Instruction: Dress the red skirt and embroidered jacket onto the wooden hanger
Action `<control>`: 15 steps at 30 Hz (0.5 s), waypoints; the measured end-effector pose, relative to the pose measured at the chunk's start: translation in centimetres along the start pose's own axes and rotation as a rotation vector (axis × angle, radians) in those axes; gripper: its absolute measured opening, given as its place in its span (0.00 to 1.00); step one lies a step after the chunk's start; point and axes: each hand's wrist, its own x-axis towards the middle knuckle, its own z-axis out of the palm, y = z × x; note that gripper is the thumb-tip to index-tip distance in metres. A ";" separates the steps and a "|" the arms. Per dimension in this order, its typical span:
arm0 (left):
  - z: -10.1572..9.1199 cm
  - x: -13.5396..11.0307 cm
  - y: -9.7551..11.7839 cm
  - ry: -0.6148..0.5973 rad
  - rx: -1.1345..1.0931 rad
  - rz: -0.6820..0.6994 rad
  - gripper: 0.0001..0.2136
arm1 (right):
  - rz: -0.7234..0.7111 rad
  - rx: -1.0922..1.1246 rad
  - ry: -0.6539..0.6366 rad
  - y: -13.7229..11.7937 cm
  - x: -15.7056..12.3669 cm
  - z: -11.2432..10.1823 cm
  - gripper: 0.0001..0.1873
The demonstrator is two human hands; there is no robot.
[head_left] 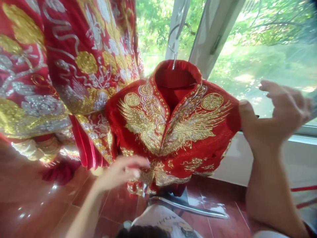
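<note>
A red jacket (pixel 173 132) with gold and silver wing embroidery hangs on a metal hanger (pixel 174 49) in front of a window. My left hand (pixel 123 172) reaches to the jacket's lower front hem, fingers curled and blurred by motion. My right hand (pixel 274 110) pinches the jacket's right shoulder edge between thumb and fingers, the other fingers spread above it.
More red garments with gold and silver embroidery (pixel 61 76) hang close at the left. A white window frame (pixel 213 36) and sill (pixel 302 138) lie behind the jacket. Glossy red floor tiles (pixel 49 205) and a metal stand base (pixel 188 205) are below.
</note>
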 end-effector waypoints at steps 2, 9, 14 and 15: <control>-3.7 3.7 3.1 0.522 0.208 0.297 0.14 | 0.121 0.099 -0.194 2.1 -0.2 1.4 0.31; -10.2 12.4 1.8 0.599 0.328 0.125 0.29 | 0.544 0.512 -0.427 3.0 0.3 2.4 0.16; -10.2 11.5 -0.4 0.634 -0.238 0.049 0.22 | 0.736 0.537 -0.559 4.5 1.9 4.6 0.20; -9.7 11.4 -0.6 0.711 -0.330 0.044 0.21 | 0.716 0.533 -0.550 4.9 1.9 5.4 0.22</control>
